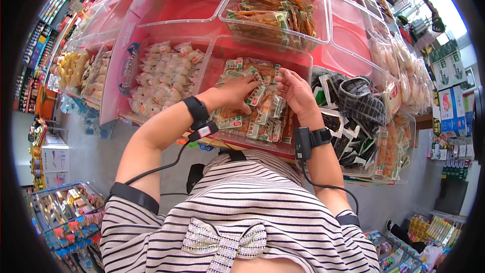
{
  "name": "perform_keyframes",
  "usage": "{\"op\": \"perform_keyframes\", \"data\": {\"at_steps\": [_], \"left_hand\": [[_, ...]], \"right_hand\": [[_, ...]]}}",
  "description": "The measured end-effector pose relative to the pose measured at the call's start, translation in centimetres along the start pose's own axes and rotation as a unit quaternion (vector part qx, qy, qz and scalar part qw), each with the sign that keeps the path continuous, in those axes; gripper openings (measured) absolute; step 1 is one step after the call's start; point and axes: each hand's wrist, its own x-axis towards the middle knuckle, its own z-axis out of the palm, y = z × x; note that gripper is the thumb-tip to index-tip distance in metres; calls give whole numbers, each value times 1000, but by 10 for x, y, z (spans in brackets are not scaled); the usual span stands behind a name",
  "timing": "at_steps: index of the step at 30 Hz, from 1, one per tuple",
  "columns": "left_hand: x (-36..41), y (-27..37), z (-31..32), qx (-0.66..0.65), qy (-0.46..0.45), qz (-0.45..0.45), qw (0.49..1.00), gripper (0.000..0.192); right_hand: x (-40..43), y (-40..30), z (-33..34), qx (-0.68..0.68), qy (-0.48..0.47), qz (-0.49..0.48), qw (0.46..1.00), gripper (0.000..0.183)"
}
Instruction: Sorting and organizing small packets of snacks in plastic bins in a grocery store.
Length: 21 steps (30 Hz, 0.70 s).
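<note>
Clear-wrapped snack packets (261, 112) with green and white labels fill a clear plastic bin (308, 60) in front of me. Over the packets lies my left hand (239, 91), fingers spread, its fingertips on a labelled packet; whether it grips one I cannot tell. My right hand (297, 90) is at the bin's right side, palm turned inward and fingers bent beside the packets, and its fingertips are close to a packet's edge. A cabled black device is strapped to each wrist.
Left of the bin are pale wrapped snacks (166, 77). A dark grey checked cloth (360, 98) rests on dark packets (346, 140) at the right. Behind, another clear bin (273, 32) holds orange-brown packets. Baskets of goods (68, 212) stand low at the left.
</note>
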Motion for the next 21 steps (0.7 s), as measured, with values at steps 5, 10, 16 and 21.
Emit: {"op": "perform_keyframes", "data": {"at_steps": [5, 10, 16, 21], "left_hand": [[3, -3, -1, -41, -34, -49, 997, 41], [9, 9, -39, -132, 195, -90, 968, 16], [23, 45, -70, -445, 260, -68, 854, 15], [16, 23, -57, -465, 212, -137, 848, 37]], "right_hand": [[6, 7, -11, -24, -18, 18, 999, 24], [3, 8, 0, -102, -21, -19, 994, 32], [-6, -5, 22, -186, -184, -89, 961, 41], [1, 1, 11, -164, -134, -38, 977, 30]]}}
